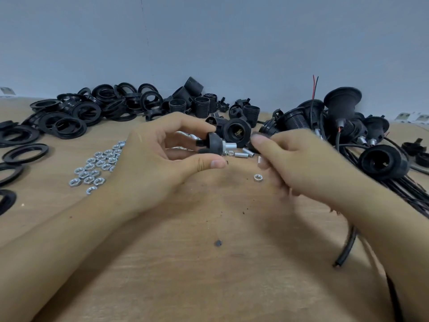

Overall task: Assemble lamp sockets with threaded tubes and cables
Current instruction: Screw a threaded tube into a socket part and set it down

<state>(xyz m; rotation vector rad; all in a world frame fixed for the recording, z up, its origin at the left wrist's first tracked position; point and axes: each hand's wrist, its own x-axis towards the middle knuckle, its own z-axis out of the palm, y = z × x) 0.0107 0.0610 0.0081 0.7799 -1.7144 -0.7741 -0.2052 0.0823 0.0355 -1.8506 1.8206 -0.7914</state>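
Note:
My left hand [160, 156] pinches a black socket cap [214, 142] between fingertips and thumb, above the table's middle. A short silver threaded tube [229, 145] sticks out of the cap to the right. My right hand [299, 163] is blurred, a little right of the tube, its fingers curled; a small silver piece [260, 160] shows under its thumb, but whether it holds it I cannot tell. Loose silver tubes [243, 155] lie on the table between the hands. A single nut [258, 177] lies below the right thumb.
Several silver nuts [97, 168] are spread left of my left hand. Black rings [69, 117] pile up at the back left, threaded socket bodies [197, 101] at the back centre. Sockets fitted with cables [343, 119] heap at the right, black cables [346, 249] trailing toward the front edge.

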